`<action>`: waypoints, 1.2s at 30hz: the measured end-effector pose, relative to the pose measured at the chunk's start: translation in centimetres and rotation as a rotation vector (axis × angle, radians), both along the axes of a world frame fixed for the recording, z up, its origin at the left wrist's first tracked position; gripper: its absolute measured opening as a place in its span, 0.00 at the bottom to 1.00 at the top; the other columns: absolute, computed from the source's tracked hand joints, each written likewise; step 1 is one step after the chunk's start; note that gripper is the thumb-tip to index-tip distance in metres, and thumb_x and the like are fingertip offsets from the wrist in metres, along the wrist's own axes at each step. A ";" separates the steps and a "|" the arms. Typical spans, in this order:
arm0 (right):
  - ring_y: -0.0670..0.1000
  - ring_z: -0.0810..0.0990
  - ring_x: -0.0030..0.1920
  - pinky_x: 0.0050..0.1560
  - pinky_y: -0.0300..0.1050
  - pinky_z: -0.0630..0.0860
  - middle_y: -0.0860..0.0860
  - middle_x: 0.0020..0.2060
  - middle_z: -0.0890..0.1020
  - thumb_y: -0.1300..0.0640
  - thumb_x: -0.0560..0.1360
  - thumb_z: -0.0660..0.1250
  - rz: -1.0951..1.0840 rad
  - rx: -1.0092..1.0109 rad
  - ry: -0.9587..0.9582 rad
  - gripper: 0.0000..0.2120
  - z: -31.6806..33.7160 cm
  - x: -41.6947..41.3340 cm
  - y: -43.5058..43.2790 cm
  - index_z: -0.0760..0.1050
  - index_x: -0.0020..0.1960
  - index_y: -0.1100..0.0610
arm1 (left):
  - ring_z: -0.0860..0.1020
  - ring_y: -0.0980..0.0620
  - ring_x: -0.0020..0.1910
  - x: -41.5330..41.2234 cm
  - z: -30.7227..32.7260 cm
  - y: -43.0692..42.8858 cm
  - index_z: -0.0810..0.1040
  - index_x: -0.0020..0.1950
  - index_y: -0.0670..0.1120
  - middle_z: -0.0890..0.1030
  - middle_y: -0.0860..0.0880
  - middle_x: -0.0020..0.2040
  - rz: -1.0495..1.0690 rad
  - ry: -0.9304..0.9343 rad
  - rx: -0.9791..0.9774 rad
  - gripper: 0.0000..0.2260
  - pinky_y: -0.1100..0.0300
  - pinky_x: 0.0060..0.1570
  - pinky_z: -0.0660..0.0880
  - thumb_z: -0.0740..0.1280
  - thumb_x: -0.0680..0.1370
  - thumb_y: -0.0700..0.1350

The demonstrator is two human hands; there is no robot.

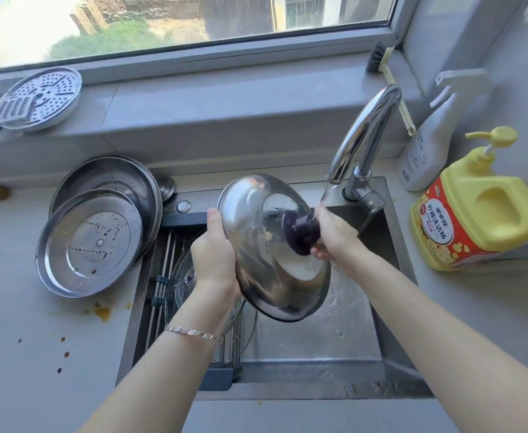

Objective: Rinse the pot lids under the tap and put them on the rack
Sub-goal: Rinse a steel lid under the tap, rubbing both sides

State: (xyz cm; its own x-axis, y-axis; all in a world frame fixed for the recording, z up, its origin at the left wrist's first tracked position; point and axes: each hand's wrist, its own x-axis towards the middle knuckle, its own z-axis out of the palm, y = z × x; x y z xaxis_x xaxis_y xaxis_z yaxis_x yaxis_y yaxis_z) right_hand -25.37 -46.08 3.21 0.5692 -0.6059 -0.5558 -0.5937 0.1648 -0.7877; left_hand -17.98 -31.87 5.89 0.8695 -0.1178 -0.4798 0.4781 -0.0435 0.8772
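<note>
- Left hand (214, 254) gripped the left edge of the steel lid (256, 245), thumb over the rim, the other fingers hidden behind it; it seemed to serve as the steadying hold.
- Right hand (334, 235) was curled round the dark knob (300, 234), probably to turn or rub it under the water.
- Both hands held the lid in the air above the sink (319, 339), touching nothing else, so run-off would fall into the basin.
- The lid stood nearly on edge: domed top facing right and towards the camera, knob pointing right at the tap (369, 129), underside turned left and away.
- Its rim ran longest from upper left down to lower right.
- The stream (326, 193) landed on the right hand and the knob, which likely explains the tilt towards the spout.
- The rack (159, 260) sat in the sink's left part, just below the left hand, with what looked like a glass lid (181, 270) in it.
- Two more steel lids (91, 245) leaned underside-up on the counter (37, 339) left of the sink, apparently waiting their turn.
</note>
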 end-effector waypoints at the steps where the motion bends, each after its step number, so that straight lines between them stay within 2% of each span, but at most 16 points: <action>1: 0.52 0.75 0.28 0.31 0.42 0.75 0.54 0.33 0.76 0.45 0.80 0.47 0.084 -0.105 0.039 0.20 -0.6 -0.5 0.1 0.70 0.44 0.56 | 0.79 0.41 0.38 -0.1 -0.3 -0.3 0.76 0.40 0.39 0.79 0.39 0.40 -0.026 -0.040 0.050 0.27 0.40 0.45 0.77 0.59 0.71 0.64; 3: 0.59 0.79 0.40 0.46 0.49 0.75 0.57 0.38 0.79 0.48 0.81 0.45 0.228 -0.348 0.101 0.19 -2.0 -1.7 -0.1 0.69 0.43 0.57 | 0.71 0.46 0.34 -0.6 -0.5 -1.2 0.71 0.36 0.44 0.72 0.43 0.35 -0.099 -0.098 0.138 0.22 0.50 0.36 0.72 0.59 0.72 0.63; 4: 0.60 0.80 0.44 0.47 0.49 0.75 0.58 0.41 0.81 0.50 0.81 0.46 0.276 -0.391 0.162 0.19 -2.6 -2.4 -0.4 0.69 0.43 0.58 | 0.68 0.48 0.31 -0.8 -0.7 -1.8 0.68 0.33 0.45 0.68 0.44 0.32 -0.157 -0.119 0.182 0.21 0.56 0.32 0.67 0.58 0.75 0.61; 6: 0.58 0.82 0.37 0.43 0.47 0.78 0.57 0.39 0.84 0.54 0.81 0.47 0.355 -0.364 0.262 0.19 -3.8 -3.8 -1.2 0.72 0.42 0.61 | 0.60 0.51 0.26 -1.6 -1.0 -3.3 0.59 0.28 0.47 0.60 0.47 0.26 -0.303 -0.158 0.268 0.23 0.59 0.28 0.56 0.58 0.78 0.56; 8: 0.56 0.82 0.33 0.41 0.45 0.78 0.56 0.34 0.84 0.54 0.80 0.48 0.345 -0.300 0.318 0.21 -4.5 -5.1 -2.0 0.76 0.40 0.61 | 0.55 0.52 0.24 -2.4 -1.3 -4.9 0.55 0.26 0.48 0.57 0.51 0.24 -0.436 -0.201 0.331 0.25 0.58 0.28 0.52 0.61 0.78 0.56; 12: 0.58 0.80 0.43 0.45 0.47 0.74 0.58 0.39 0.82 0.49 0.80 0.51 0.253 -0.303 0.300 0.21 -4.8 -6.9 -3.4 0.74 0.37 0.59 | 0.58 0.54 0.21 -3.3 -1.4 -7.5 0.57 0.24 0.48 0.59 0.54 0.19 -0.620 -0.294 0.387 0.26 0.59 0.26 0.55 0.63 0.77 0.56; 16: 0.55 0.76 0.45 0.52 0.53 0.74 0.54 0.40 0.77 0.43 0.79 0.50 0.131 -0.217 0.121 0.29 -2.3 -6.6 -3.7 0.75 0.51 0.68 | 0.61 0.54 0.21 -5.1 -0.4 -7.4 0.61 0.25 0.46 0.62 0.53 0.20 -0.768 -0.430 0.359 0.24 0.60 0.26 0.60 0.61 0.78 0.55; 18: 0.49 0.73 0.49 0.51 0.46 0.69 0.48 0.45 0.76 0.42 0.79 0.51 0.163 -0.255 0.045 0.22 -0.4 -6.1 -3.4 0.74 0.52 0.58 | 0.60 0.54 0.24 -5.6 -0.7 -6.1 0.62 0.26 0.45 0.62 0.52 0.22 -0.724 -0.439 0.273 0.24 0.59 0.28 0.58 0.59 0.79 0.54; 20: 0.46 0.73 0.52 0.53 0.43 0.67 0.45 0.48 0.76 0.41 0.79 0.52 0.233 -0.261 -0.012 0.16 1.7 -5.6 -2.7 0.72 0.54 0.49 | 0.63 0.50 0.28 -5.6 -1.5 -4.6 0.66 0.29 0.42 0.64 0.46 0.26 -0.535 -0.288 0.132 0.23 0.59 0.32 0.60 0.58 0.80 0.53; 22: 0.48 0.76 0.48 0.52 0.46 0.71 0.48 0.46 0.79 0.37 0.77 0.53 0.309 -0.227 0.015 0.21 3.5 -4.5 -1.7 0.74 0.49 0.53 | 0.65 0.47 0.30 -5.6 -1.8 -3.0 0.69 0.33 0.41 0.67 0.43 0.29 -0.397 -0.129 0.054 0.21 0.56 0.33 0.63 0.58 0.80 0.52; 25: 0.51 0.77 0.35 0.40 0.45 0.72 0.51 0.34 0.78 0.31 0.71 0.56 0.528 -0.152 0.203 0.30 5.7 -2.4 0.2 0.76 0.41 0.58 | 0.70 0.49 0.28 -6.4 -1.6 -1.6 0.70 0.31 0.36 0.71 0.37 0.26 -0.505 -0.207 0.064 0.25 0.60 0.30 0.67 0.58 0.80 0.54; 27: 0.56 0.78 0.32 0.37 0.46 0.75 0.54 0.29 0.76 0.39 0.71 0.63 0.692 -0.181 0.351 0.23 6.3 -1.1 1.4 0.72 0.34 0.59 | 0.71 0.51 0.30 -7.1 -1.7 -1.2 0.74 0.35 0.33 0.75 0.34 0.29 -0.654 -0.338 0.153 0.27 0.58 0.33 0.68 0.60 0.76 0.58; 29: 0.60 0.79 0.33 0.35 0.48 0.77 0.58 0.30 0.75 0.56 0.71 0.62 0.727 -0.277 0.418 0.11 6.0 -0.4 1.9 0.70 0.34 0.62 | 0.71 0.52 0.33 -7.7 -1.7 -0.9 0.78 0.39 0.38 0.79 0.40 0.34 -0.765 -0.352 0.192 0.22 0.56 0.38 0.70 0.60 0.72 0.58; 31: 0.57 0.76 0.36 0.36 0.45 0.73 0.56 0.35 0.76 0.62 0.71 0.58 0.640 -0.395 0.414 0.03 5.0 -0.9 1.1 0.69 0.39 0.60 | 0.76 0.52 0.37 -8.0 -1.5 -0.6 0.78 0.44 0.48 0.81 0.47 0.39 -0.898 -0.343 0.153 0.12 0.56 0.45 0.74 0.63 0.73 0.55; 33: 0.55 0.75 0.37 0.37 0.45 0.70 0.56 0.39 0.76 0.64 0.71 0.56 0.506 -0.382 0.338 0.05 3.6 -2.3 -0.7 0.70 0.42 0.59 | 0.78 0.53 0.44 -7.4 -1.3 -0.2 0.76 0.46 0.55 0.80 0.53 0.43 -0.946 -0.383 0.186 0.04 0.56 0.50 0.74 0.63 0.75 0.53; 36: 0.54 0.73 0.35 0.35 0.44 0.66 0.60 0.36 0.77 0.69 0.70 0.55 0.215 -0.192 0.190 0.07 1.2 -5.5 -3.6 0.72 0.41 0.63 | 0.72 0.56 0.60 -5.7 -2.3 1.0 0.71 0.60 0.50 0.75 0.53 0.59 -0.766 -0.412 0.415 0.11 0.61 0.60 0.68 0.61 0.79 0.50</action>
State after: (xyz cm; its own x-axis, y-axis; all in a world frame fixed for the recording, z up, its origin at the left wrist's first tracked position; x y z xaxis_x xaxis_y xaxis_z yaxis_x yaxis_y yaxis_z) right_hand -30.84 -49.72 4.38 0.5925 -0.5868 -0.5519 -0.7380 -0.1207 -0.6640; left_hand -23.70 -30.91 3.57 0.7370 -0.6127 -0.2853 -0.1509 -0.5607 0.8142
